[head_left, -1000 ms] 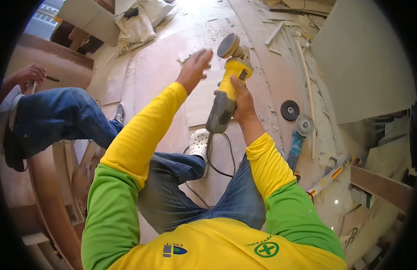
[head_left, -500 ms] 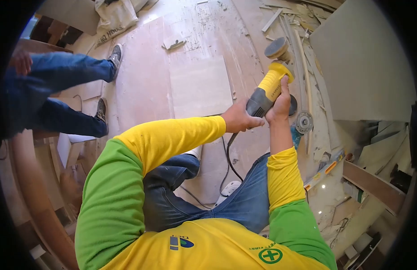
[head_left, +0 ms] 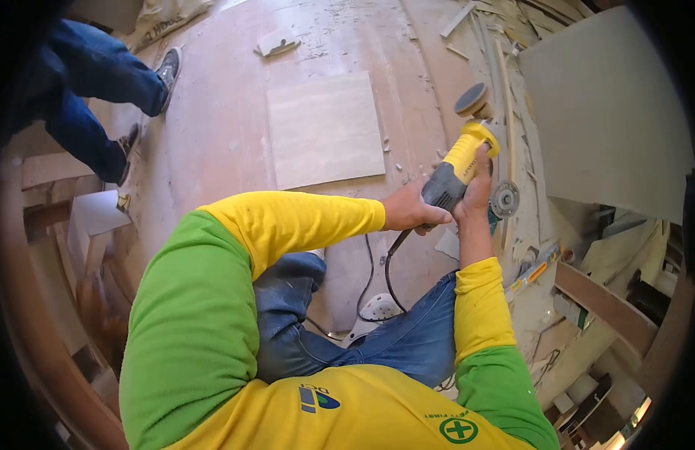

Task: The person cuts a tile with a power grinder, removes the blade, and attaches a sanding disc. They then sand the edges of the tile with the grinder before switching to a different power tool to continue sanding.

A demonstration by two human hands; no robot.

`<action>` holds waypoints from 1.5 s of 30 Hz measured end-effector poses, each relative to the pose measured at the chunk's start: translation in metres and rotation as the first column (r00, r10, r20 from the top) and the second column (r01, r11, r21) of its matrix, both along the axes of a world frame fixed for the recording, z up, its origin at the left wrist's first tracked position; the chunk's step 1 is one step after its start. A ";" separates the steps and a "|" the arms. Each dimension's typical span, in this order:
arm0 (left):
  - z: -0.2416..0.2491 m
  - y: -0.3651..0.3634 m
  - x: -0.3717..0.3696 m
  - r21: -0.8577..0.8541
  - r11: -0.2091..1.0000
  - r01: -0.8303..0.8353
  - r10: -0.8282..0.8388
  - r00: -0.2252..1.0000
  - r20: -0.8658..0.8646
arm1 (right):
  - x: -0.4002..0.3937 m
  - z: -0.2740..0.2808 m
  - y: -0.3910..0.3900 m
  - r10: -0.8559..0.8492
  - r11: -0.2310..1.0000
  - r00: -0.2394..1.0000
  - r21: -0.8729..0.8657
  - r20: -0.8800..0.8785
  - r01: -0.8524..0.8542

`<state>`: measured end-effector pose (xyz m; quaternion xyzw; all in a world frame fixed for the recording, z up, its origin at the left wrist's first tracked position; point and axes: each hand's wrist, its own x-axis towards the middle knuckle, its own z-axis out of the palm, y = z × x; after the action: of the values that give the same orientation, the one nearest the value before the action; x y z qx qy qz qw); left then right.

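A yellow and dark grey angle grinder (head_left: 455, 169) is held up in front of me, tilted so its round disc (head_left: 472, 100) is at the far end. My left hand (head_left: 413, 207) is closed around the grey rear of the body, near where the black cord (head_left: 389, 271) leaves it. Farther forward, my right hand (head_left: 476, 187) grips the body from the right side, with the thumb up by the yellow head. Just right of that wrist, a second grinder's disc (head_left: 505, 199) shows, its blue-green body mostly hidden behind my arm.
A pale square tile (head_left: 326, 129) lies on the dusty board floor ahead. Another person's legs (head_left: 92, 90) stand at the upper left. To the right are a large grey panel (head_left: 606, 112), a yellow spirit level (head_left: 538, 270) and a wooden plank (head_left: 604, 306).
The grinder and both hands have shifted slightly right and down in view, still in the same hold. The other person's legs now appear farther left.
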<state>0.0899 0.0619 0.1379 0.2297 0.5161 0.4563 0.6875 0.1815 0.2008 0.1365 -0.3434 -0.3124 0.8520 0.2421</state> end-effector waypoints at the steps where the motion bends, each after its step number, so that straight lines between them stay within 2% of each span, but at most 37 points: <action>1: 0.001 0.001 -0.003 0.004 1.000 0.019 -0.019 1.000 0.010 | 0.002 -0.012 0.002 -0.016 1.000 0.998 0.000 0.069 0.016; 3: 0.002 0.005 -0.030 0.152 0.941 0.301 -0.295 0.953 -0.062 | 0.011 -0.014 0.005 -0.065 0.998 0.987 0.017 0.150 0.063; 4: -0.014 0.017 -0.059 0.025 0.858 0.513 -0.506 0.853 -0.133 | 0.014 -0.009 0.003 -0.050 0.999 0.985 0.012 0.165 0.048; 5: -0.040 0.033 -0.096 -0.115 0.723 0.681 -0.689 0.703 -0.174 | 0.018 -0.007 0.002 -0.030 1.000 0.983 0.002 0.182 0.030; 6: -0.065 0.045 -0.133 -0.115 0.778 0.618 -0.546 0.572 -0.612 | 0.025 -0.014 0.006 -0.035 0.999 0.985 -0.029 0.170 0.041; 7: -0.102 0.045 -0.170 -0.098 0.930 0.355 -0.279 0.507 -0.815 | 0.031 -0.015 0.008 -0.045 0.998 0.984 -0.025 0.175 0.051; 8: -0.112 0.047 -0.200 -0.091 0.994 0.059 -0.107 0.383 -0.918 | 0.038 -0.014 0.009 -0.047 0.996 0.986 -0.063 0.161 0.058; 9: -0.139 0.047 -0.235 0.047 0.998 -0.046 0.052 0.109 -0.993 | 0.044 -0.013 0.009 -0.045 0.993 0.988 -0.099 0.145 0.060; 11: -0.141 0.046 -0.277 -0.091 0.973 -0.211 -0.114 -0.099 -0.989 | 0.054 -0.004 0.008 -0.039 0.997 0.988 -0.061 0.148 0.048; 12: -0.142 0.042 -0.289 -0.091 0.972 -0.218 -0.116 -0.102 -0.988 | 0.057 0.001 0.008 -0.049 0.995 0.988 -0.079 0.146 0.061; 14: -0.140 0.038 -0.304 -0.389 0.907 -0.161 -0.369 0.140 -0.919 | 0.060 0.006 0.008 -0.082 0.989 0.988 -0.113 0.128 0.096; 18: -0.146 0.041 -0.307 -0.390 0.914 -0.114 -0.385 0.059 -0.921 | 0.068 0.012 0.014 -0.029 0.995 0.995 -0.096 0.098 0.039; 20: -0.149 0.048 -0.318 -0.432 0.888 -0.156 -0.403 0.187 -0.896 | 0.062 0.019 0.011 -0.079 0.991 0.994 -0.098 0.081 0.087; 21: -0.151 0.046 -0.321 -0.434 0.888 -0.152 -0.406 0.184 -0.895 | 0.060 0.020 0.010 -0.118 0.988 0.991 -0.096 0.062 0.124; 22: -0.152 0.043 -0.322 -0.468 0.878 -0.104 -0.429 0.261 -0.865 | 0.061 0.019 0.011 -0.121 0.987 0.991 -0.097 0.062 0.127; 23: -0.153 0.042 -0.323 -0.495 0.867 -0.054 -0.451 0.335 -0.827 | 0.064 0.017 0.015 -0.074 0.993 0.997 -0.088 0.034 0.076; 24: -0.154 0.038 -0.324 -0.536 0.841 -0.069 -0.445 0.473 -0.760 | 0.067 0.016 0.016 -0.025 0.996 1.000 -0.080 0.009 0.025; 25: -0.145 0.034 -0.321 -0.538 0.840 -0.067 -0.449 0.472 -0.759 | 0.066 0.017 0.015 -0.027 0.996 1.000 -0.083 0.009 0.028; 28: -0.118 0.017 -0.318 -0.451 0.892 -0.020 -0.382 0.500 -0.777 | 0.055 0.028 0.011 -0.077 0.995 0.997 -0.057 0.015 0.077; 30: -0.104 0.000 -0.313 -0.255 0.966 -0.047 -0.215 0.408 -0.887 | 0.045 0.035 0.008 -0.158 0.987 0.987 0.029 -0.006 0.158; 31: -0.086 -0.012 -0.308 -0.255 0.966 -0.054 -0.213 0.399 -0.892 | 0.044 0.031 0.009 -0.155 0.988 0.988 0.028 -0.016 0.155; 33: -0.033 -0.039 -0.294 -0.073 0.966 -0.247 0.004 0.297 -0.955 | 0.044 0.023 0.015 -0.041 0.998 0.985 -0.046 -0.165 0.034; 34: -0.009 -0.055 -0.291 0.021 0.941 -0.338 0.138 0.326 -0.935 | 0.040 0.024 0.014 -0.033 0.999 0.985 -0.045 -0.170 0.026; 35: 0.011 -0.071 -0.291 0.109 0.896 -0.430 0.273 0.340 -0.900 | 0.034 0.027 0.011 -0.050 0.998 0.983 -0.054 -0.179 0.041; 37: 0.033 -0.099 -0.293 0.344 0.742 -0.576 0.538 0.206 -0.817 | 0.026 0.029 0.005 -0.061 0.997 0.979 -0.064 -0.192 0.049; 38: 0.034 -0.107 -0.291 0.487 0.638 -0.597 0.653 0.084 -0.753 | 0.022 0.027 0.003 -0.042 0.997 0.974 -0.079 -0.224 0.024; 39: 0.026 -0.118 -0.296 0.496 0.629 -0.599 0.658 0.070 -0.750 | 0.017 0.027 0.002 -0.021 0.996 0.966 -0.090 -0.259 -0.003; 40: 0.011 -0.130 -0.302 0.439 0.583 -0.684 0.625 0.032 -0.780 | 0.014 0.028 0.000 -0.008 0.996 0.964 -0.084 -0.267 -0.015; 41: 0.015 -0.136 -0.298 0.380 0.524 -0.762 0.587 0.000 -0.809 | 0.010 0.029 -0.003 0.018 0.997 0.965 -0.073 -0.260 -0.038; 42: 0.004 -0.127 -0.282 0.367 0.335 -0.868 0.678 -0.049 -0.733 | 0.006 0.028 -0.006 0.044 0.996 0.968 -0.061 -0.249 -0.061; 43: -0.012 -0.122 -0.273 0.318 0.213 -0.924 0.755 -0.051 -0.653 | 0.003 0.026 -0.010 0.058 0.995 0.967 -0.059 -0.249 -0.075; 44: -0.054 -0.130 -0.282 0.187 0.171 -0.967 0.811 0.030 -0.584 | 0.000 0.024 -0.014 0.077 0.993 0.962 -0.071 -0.261 -0.098; 45: -0.076 -0.124 -0.268 0.130 0.057 -0.990 0.887 -0.009 -0.461 | -0.005 0.022 -0.016 0.096 0.989 0.959 -0.087 -0.265 -0.123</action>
<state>-0.1782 -0.0620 0.0624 -0.1717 0.7168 0.6707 0.0835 0.1768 0.1850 0.1588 -0.2226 -0.2523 0.9167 0.2154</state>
